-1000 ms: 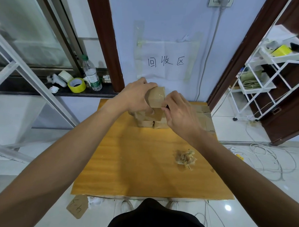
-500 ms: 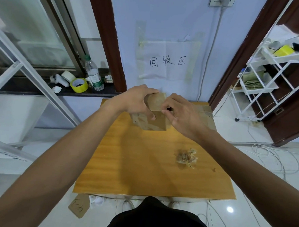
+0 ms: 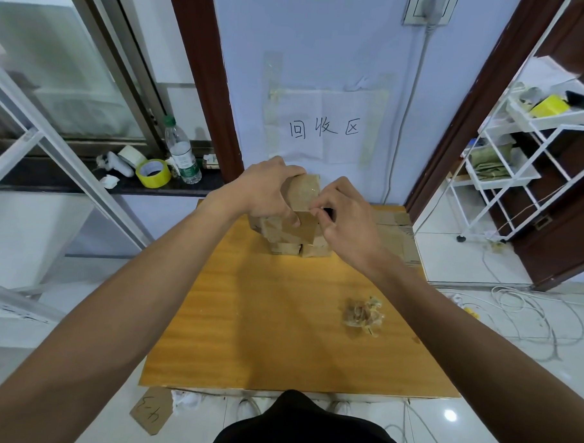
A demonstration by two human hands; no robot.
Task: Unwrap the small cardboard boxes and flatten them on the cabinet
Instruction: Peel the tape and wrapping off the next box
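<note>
Presently, a taped cardboard box (image 3: 303, 201), raised again above the stack at the table's (image 3: 279, 321) 12 o'clock, is gripped by the left hand (image 3: 268, 193); its tape is pinched by the right hand (image 3: 342, 217), so unwrapping is judged under way.

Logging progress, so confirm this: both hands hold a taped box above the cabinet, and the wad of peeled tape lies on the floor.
Not quite. In the head view the left hand and right hand do hold the taped box, but the wad of peeled tape lies on the cabinet top, not the floor.
</note>
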